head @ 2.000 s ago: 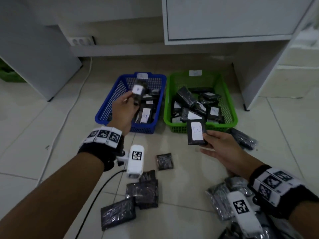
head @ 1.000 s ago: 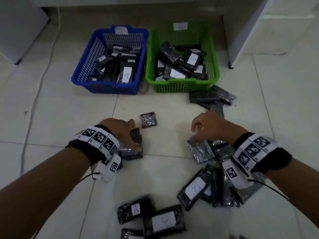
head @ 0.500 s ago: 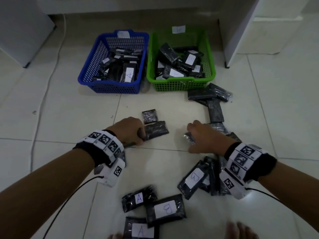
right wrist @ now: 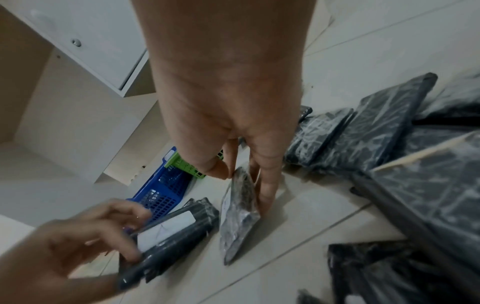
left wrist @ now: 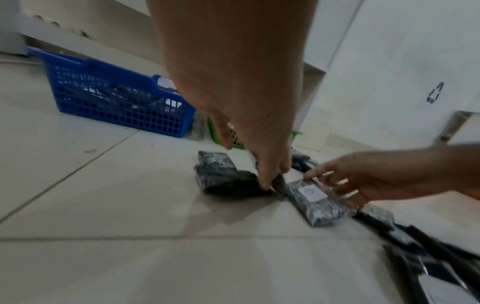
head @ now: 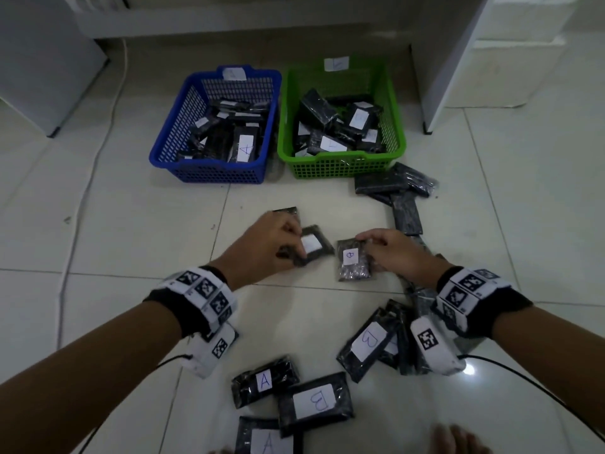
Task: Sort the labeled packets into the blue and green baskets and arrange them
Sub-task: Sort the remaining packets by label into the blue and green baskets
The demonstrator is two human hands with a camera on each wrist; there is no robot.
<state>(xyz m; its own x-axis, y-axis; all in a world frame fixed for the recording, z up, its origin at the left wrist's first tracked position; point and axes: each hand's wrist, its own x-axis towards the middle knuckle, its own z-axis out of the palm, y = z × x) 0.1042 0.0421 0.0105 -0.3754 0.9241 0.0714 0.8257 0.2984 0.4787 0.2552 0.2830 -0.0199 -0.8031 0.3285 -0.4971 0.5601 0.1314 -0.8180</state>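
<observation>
blue basket [head: 170, 149] holding A-labelled packets [head: 244, 149], green basket [head: 397, 139] holding packets [head: 332, 144]

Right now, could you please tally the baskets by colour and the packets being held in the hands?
Blue basket: 1
Green basket: 1
Packet in left hand: 1
Packet in right hand: 1
Total: 4
</observation>
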